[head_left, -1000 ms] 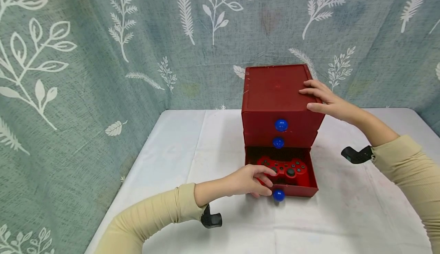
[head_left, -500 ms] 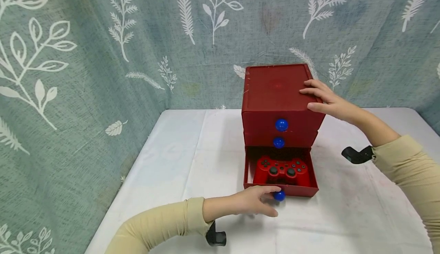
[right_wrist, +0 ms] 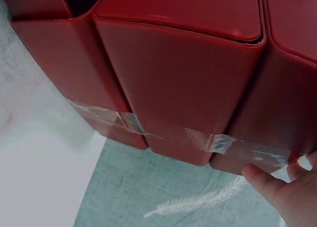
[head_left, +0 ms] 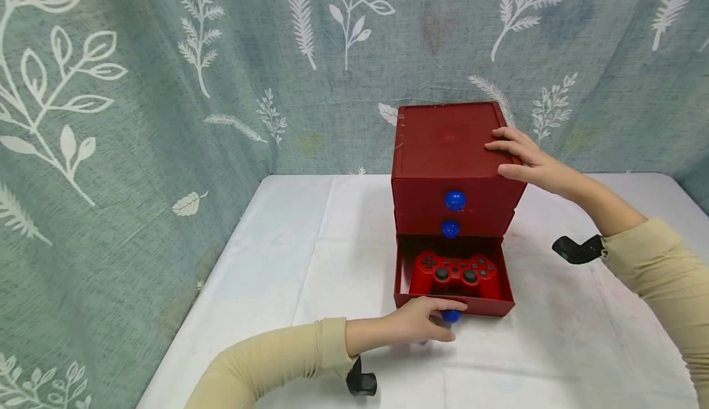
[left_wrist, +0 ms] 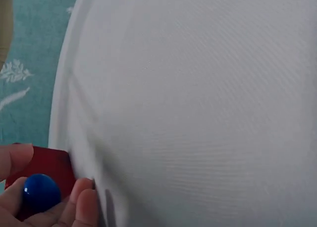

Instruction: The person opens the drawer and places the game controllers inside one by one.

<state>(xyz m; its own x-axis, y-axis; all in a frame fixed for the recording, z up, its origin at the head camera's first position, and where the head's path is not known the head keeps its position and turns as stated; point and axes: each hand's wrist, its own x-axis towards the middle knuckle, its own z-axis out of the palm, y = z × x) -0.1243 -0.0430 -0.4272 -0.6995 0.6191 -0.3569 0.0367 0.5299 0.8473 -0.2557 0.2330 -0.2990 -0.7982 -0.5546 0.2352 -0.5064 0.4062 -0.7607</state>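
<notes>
A red three-drawer cabinet (head_left: 451,141) stands on the table with blue round knobs; its bottom drawer (head_left: 493,308) is pulled out. In that drawer lies a red game controller (head_left: 455,272). My left hand (head_left: 418,321) is at the bottom drawer's blue knob (left_wrist: 42,193), index finger across the drawer front just above it and thumb apart below. In the left wrist view, fingers (left_wrist: 85,206) surround the knob. My right hand (head_left: 533,158) rests with spread fingers on the cabinet's top right edge; in the right wrist view, its fingers show beside the cabinet's red side (right_wrist: 173,83).
A white cloth (head_left: 343,249) covers the table. Behind it and to the left hangs a green-blue curtain (head_left: 232,71) with white leaf prints. Clear tape (right_wrist: 223,144) runs across the cabinet's side. The middle knob (head_left: 450,229) and top knob (head_left: 455,200) sit above the pulled-out drawer.
My left hand has moved from over the drawer's left front corner, by the controller, down and right to the bottom knob. The right hand and the drawer stay as they were.
</notes>
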